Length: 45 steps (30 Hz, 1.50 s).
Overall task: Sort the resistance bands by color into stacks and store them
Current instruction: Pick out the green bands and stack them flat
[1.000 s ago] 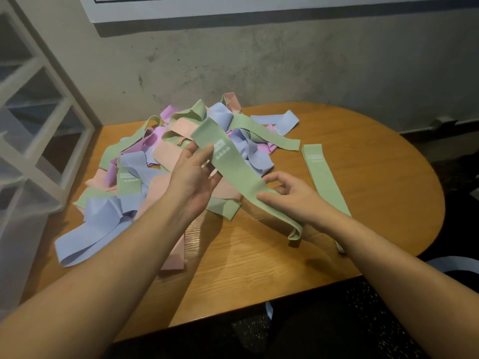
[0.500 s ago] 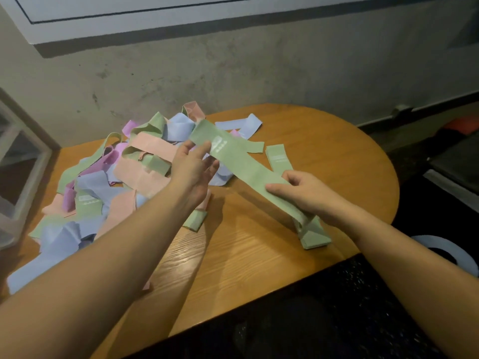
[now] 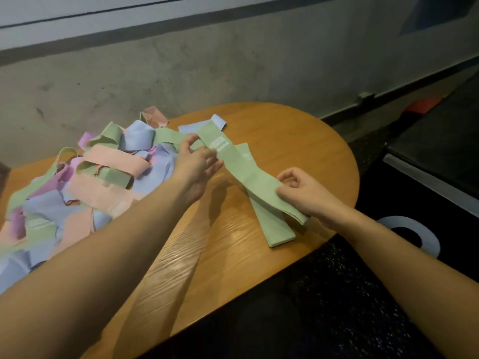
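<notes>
The right hand pinches the near end of a green band, thumb on top and fingers curled beneath it. Directly under that grip, a second green band lies flat on the wooden table, its near end close to the table edge and its far end running away beneath the held one. To the right of the grip, off the table, a white ring-shaped object sits on the dark floor.

From the right hand the held band slopes up and away to the left, raised off the table, to the left hand. That hand grips the band's far end between thumb and fingers, just beside a white printed label on the band.

Left of this grip sprawls the pile of loose bands, green, blue, peach and pink, tangled over one another and covering the left side of the table. Beyond the left hand a blue band lies flat near the far edge, and a peach band loops up at the back of the pile, close to the grey wall.
</notes>
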Tool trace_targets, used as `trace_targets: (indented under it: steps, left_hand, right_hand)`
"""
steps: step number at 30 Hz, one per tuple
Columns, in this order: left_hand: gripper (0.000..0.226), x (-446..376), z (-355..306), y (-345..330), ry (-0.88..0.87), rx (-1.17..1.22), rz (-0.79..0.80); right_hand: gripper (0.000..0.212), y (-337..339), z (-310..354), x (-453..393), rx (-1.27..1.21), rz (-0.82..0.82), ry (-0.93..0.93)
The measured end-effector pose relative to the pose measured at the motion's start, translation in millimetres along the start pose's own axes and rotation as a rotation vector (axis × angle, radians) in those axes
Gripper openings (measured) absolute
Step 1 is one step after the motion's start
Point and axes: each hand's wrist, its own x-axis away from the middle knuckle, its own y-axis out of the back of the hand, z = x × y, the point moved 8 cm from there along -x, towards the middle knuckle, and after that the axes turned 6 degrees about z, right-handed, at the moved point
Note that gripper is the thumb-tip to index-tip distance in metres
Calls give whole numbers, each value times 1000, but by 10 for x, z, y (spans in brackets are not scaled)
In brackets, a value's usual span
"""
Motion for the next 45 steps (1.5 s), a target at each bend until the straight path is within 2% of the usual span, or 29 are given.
trace_targets:
  steps: [6,11,16,24,28,31,34,39,45]
  left_hand:
    - [56,-158,80,-79,4,-96,-48]
    - [53,-273,234,-128,50,-204,-46]
    - [51,-331,373,-219,103,-241,1]
    - [44,-461,453,-339,105,-263,28]
    - [41,-539,505,-270,87,-335,-9]
    - [39,-595,535,-271,92,-295,-13]
    - [35,-632,520,-251,74,-428,-41]
    - [41,-689,517,-182,39,-620,-73]
    - [37,-715,525,-120,61,-639,-71]
  right_hand:
    - [35,9,-165,-13,-89,31,2]
    - [44,-111,-249,-67,89,99,-6]
    - [64,-204,-329,-77,242,136,-33]
    - [54,-135,-356,-88,445,110,-12]
    - [51,-105,-374,-84,459,114,-23]
    - [48,-97,-383,-103,460,110,-16]
    - [46,-88,-381,-123,473,99,-13]
    - [43,-75,-391,-139,453,89,-4]
    - [38,-45,-387,-166,433,27,56]
